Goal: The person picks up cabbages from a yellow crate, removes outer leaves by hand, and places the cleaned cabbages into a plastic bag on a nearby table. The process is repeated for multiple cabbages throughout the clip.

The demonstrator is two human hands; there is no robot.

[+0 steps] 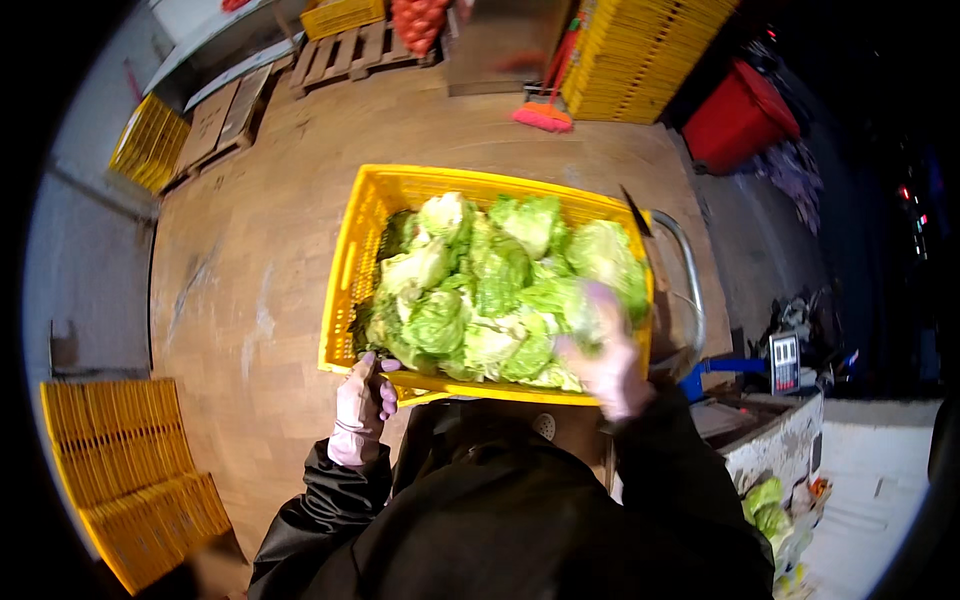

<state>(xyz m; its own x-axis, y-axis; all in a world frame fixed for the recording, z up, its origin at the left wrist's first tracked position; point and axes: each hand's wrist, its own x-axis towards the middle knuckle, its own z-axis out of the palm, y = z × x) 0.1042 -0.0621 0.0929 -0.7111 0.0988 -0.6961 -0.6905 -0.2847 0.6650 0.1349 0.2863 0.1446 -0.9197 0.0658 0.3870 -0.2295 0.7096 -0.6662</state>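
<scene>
A yellow plastic crate (487, 177) full of lettuce heads (499, 274) stands right in front of me. The lettuce is pale to bright green, with darker wilted leaves along the left wall. My left hand (361, 412), in a pale pinkish glove, has its fingers curled over the near-left part of the crate's rim. Inside the right end of the crate, my right hand (611, 360) reaches over the lettuce with thumb and fingers apart. It wears a similar glove and is motion-blurred, so its hold on a lettuce head is unclear.
A dark pointed blade (636, 211) juts above the crate's right rim, beside a curved metal handle (694, 277). At right is a scale display (785, 364). Stacked yellow crates (637, 60) (120, 442), a pink-orange broom (544, 118), wooden pallets (349, 52) and a red bin (739, 116) surround the floor.
</scene>
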